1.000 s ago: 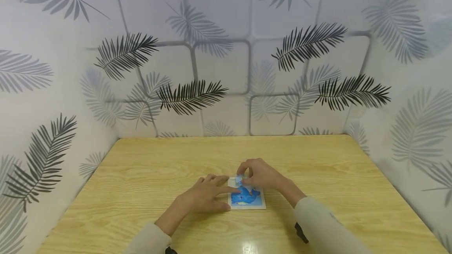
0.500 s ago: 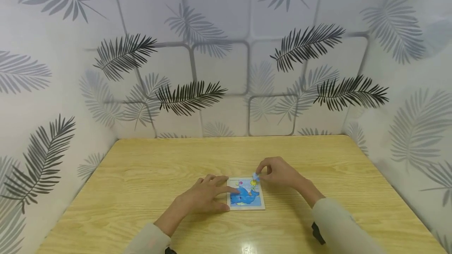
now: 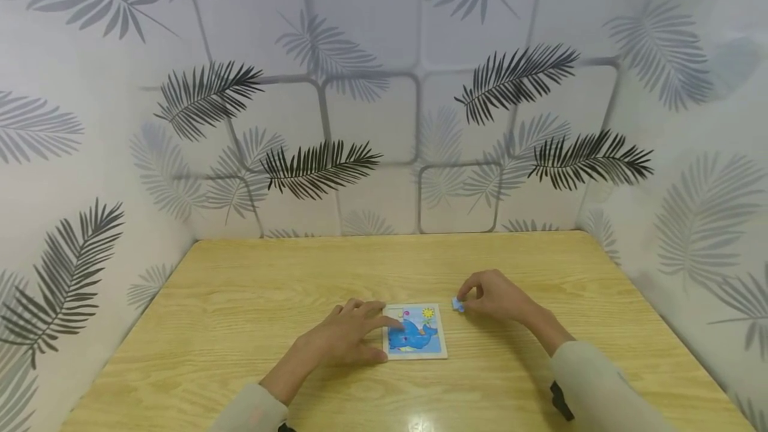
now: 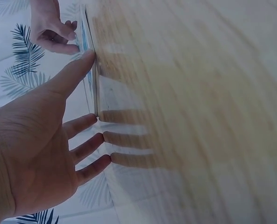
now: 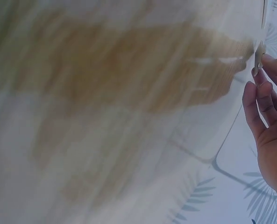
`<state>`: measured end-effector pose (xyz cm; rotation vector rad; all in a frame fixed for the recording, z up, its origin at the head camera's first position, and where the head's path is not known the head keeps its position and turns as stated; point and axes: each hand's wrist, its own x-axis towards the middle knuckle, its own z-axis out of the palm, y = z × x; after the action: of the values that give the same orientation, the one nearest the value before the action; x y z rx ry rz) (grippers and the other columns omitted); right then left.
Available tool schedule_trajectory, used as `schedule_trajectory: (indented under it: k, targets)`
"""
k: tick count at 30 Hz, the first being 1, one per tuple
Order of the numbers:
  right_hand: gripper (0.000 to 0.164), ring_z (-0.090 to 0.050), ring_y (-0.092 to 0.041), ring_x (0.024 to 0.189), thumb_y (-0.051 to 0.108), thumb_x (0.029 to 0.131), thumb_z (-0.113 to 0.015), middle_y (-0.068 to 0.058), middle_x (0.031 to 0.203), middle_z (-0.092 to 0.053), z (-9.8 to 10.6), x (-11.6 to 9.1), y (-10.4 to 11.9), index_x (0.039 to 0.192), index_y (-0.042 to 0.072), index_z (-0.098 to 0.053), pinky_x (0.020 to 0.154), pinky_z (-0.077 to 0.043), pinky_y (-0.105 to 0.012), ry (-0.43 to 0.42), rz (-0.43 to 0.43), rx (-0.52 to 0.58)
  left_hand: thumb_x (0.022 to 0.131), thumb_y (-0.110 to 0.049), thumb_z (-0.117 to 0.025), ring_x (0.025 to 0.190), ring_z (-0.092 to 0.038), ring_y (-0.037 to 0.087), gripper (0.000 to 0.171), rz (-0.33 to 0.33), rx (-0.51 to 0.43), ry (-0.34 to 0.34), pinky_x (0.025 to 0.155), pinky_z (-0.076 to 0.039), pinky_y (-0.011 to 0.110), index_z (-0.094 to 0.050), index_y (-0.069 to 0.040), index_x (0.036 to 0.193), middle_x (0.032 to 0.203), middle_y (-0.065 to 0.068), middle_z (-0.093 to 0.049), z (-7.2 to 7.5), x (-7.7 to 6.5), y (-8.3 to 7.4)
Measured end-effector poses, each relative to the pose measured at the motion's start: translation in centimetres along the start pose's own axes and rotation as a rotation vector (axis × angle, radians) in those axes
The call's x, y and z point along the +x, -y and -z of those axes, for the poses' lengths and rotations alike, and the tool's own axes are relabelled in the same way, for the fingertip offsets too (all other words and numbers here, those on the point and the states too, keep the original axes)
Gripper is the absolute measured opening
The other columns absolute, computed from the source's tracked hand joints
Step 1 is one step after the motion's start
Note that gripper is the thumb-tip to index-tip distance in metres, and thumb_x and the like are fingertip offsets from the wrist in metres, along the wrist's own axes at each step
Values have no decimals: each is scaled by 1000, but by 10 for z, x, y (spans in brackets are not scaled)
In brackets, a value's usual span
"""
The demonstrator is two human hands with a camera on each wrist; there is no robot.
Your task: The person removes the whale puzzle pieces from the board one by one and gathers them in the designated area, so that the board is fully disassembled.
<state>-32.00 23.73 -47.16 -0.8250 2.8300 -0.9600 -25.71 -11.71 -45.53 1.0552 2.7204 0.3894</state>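
Note:
A square jigsaw puzzle (image 3: 420,342) showing a blue whale and a yellow sun lies on the table in a pale frame. My left hand (image 3: 349,333) rests at its left side, fingers spread, with one fingertip over the whale picture. In the left wrist view the left thumb (image 4: 75,72) is at the frame's edge and the other fingertips touch the tabletop. To the right of the puzzle, my right hand (image 3: 497,295) pinches a small light-blue puzzle piece (image 3: 458,305) between thumb and fingers. The right wrist view shows that piece edge-on, close to the tabletop.
The wood-grain table (image 3: 270,279) spreads out on all sides of the puzzle. Behind it and at both sides stand pale walls (image 3: 372,119) with a leaf pattern, meeting the table's far edge.
My right hand has lifted the light-blue piece off the top of the puzzle and carried it right, past the frame. The sun picture has come into view. My left hand stays in place.

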Motion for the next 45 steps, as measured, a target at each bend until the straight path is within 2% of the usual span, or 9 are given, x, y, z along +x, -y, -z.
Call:
schedule_trajectory:
  k: [4,9,12,19,24,31,37,41,45]
  targets:
    - [6,-54,-12,76,10,88,-83,-2,106,-75,1,-3,-2,93,15,-81,65,-48,-24,6,7,-27,97,-48,-72,148,-34,39,64,41,-14,-1,116,-30,70,-47,-33,155,166,9,-35,0,2,0]
    - [10,-62,-10,83,4,88,-81,-5,106,-75,1,-4,-3,93,12,-82,71,-53,-24,15,71,-49,96,-46,-73,148,-35,37,75,77,3,4,118,-27,70,-40,-18,158,164,7,-39,1,2,-1]
    - [11,-65,-12,86,0,88,-80,-6,105,-73,0,-4,-2,93,9,-82,73,-56,-24,29,92,-43,96,-45,-74,148,-35,37,78,86,4,1,118,-26,70,-39,-14,158,163,7,-40,2,3,-2]
    - [9,-66,-15,88,0,89,-79,-9,108,-71,1,-5,2,94,8,-81,75,-58,-28,55,46,-32,95,-52,-72,148,-34,35,83,118,0,23,120,-27,66,-37,-12,159,164,6,-39,1,4,-2]
    - [8,-67,-20,92,1,88,-80,-10,109,-72,5,-5,5,93,8,-81,79,-60,-35,50,28,-58,93,-53,-74,149,-34,34,87,141,8,30,119,-28,66,-36,-13,160,164,6,-38,1,9,-3]
    - [11,-68,-34,107,2,87,-82,-10,112,-74,0,-4,3,94,10,-82,91,-59,-49,6,7,-91,92,-51,-76,149,-33,35,87,169,-3,43,121,-27,64,-37,-13,159,164,6,-38,3,11,-5]
    - [12,-67,-41,111,-1,86,-81,-12,112,-74,-2,-3,2,94,9,-81,95,-57,-55,-27,21,-108,91,-49,-79,149,-33,36,88,172,-22,43,121,-26,65,-37,-10,159,164,8,-37,8,12,-7]
    - [12,-68,-39,109,0,87,-80,-11,111,-73,-4,-5,2,95,9,-80,94,-57,-54,-14,33,-104,90,-48,-80,148,-33,37,89,176,-30,47,121,-27,64,-38,-9,158,163,8,-37,7,11,-8]
    - [11,-70,-32,102,0,88,-79,-8,107,-73,-4,-5,2,95,8,-80,87,-60,-46,-14,74,-116,90,-47,-80,149,-33,36,88,176,-25,51,121,-27,64,-39,-9,158,164,8,-37,9,10,-10]
